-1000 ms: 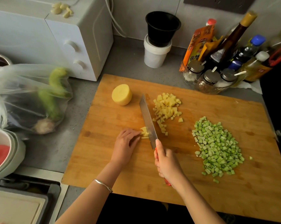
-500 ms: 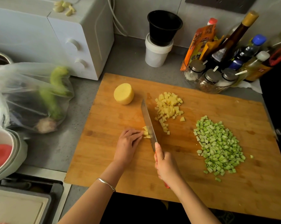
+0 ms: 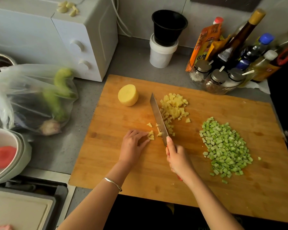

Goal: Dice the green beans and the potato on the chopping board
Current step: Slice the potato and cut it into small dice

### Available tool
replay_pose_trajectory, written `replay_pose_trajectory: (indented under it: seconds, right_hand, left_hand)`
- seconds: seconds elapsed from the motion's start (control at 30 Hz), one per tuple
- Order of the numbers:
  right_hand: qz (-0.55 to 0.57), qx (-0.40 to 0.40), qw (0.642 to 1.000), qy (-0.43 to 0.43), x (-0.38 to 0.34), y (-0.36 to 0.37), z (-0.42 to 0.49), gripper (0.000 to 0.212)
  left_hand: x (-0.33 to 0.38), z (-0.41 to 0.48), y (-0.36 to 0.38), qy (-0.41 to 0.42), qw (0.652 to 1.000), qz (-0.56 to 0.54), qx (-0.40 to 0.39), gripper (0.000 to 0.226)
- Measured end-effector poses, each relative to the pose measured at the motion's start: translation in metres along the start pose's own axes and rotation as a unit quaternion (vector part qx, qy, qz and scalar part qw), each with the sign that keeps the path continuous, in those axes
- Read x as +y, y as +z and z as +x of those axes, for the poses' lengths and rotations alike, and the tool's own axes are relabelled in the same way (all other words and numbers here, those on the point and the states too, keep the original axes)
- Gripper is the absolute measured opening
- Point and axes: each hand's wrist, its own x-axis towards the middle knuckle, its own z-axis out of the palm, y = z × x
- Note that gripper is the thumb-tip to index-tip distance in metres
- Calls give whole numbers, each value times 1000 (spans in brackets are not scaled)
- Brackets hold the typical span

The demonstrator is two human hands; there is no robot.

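A wooden chopping board (image 3: 206, 188) fills the counter's middle. My right hand (image 3: 178, 158) grips a red-handled knife (image 3: 158, 117), its blade lying on the board with the tip pointing away from me. My left hand (image 3: 132, 145) rests on the board, fingertips curled against a few potato bits (image 3: 151, 135) just left of the blade. Right of the blade lies a heap of diced potato (image 3: 174, 105). An uncut peeled potato half (image 3: 128, 95) sits at the board's far left. A pile of diced green beans (image 3: 224, 146) covers the right side.
A white oven (image 3: 57, 35) stands at the back left, a plastic bag of vegetables (image 3: 35, 97) beside the board. Stacked black and white cups (image 3: 164, 39) and bottles and spice jars (image 3: 231, 63) line the back. White bowls (image 3: 5, 155) sit at left.
The knife blade has shifted slightly right, away from the pieces under my left fingertips. A few small potato bits now lie loose left of the blade.
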Motion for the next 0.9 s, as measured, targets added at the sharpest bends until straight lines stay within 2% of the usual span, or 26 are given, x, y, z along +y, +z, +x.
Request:
replay_pose_trajectory:
  seconds: [0.17,0.37,0.6,0.77,0.83,0.9]
  right_hand:
    - [32,-37,999,-14,-3,-1,-11,55]
    - [10,-53,998,-28,-7,10,-15,56]
    - [-63,-8,998,-17,-1,23,-13,57]
    - [-93,-3,995,-19,-11,27,-7,58]
    - [-70,-9,998,-5,-13,27,-4,60]
    - [6,-27,999,32,-11,23,-4,59]
  left_hand:
    - [-1,-5,-2,10,1000,-9,11,25]
    - [-5,-17,-8,-51,996,-1,71,27]
    - [-3,-16,-11,-65,994,-14,84,28]
    - [-4,-16,-10,-64,995,-9,78,27]
    - [-4,-17,-10,-65,996,-2,67,28]
    - [-5,-16,-9,-65,997,11,44,31]
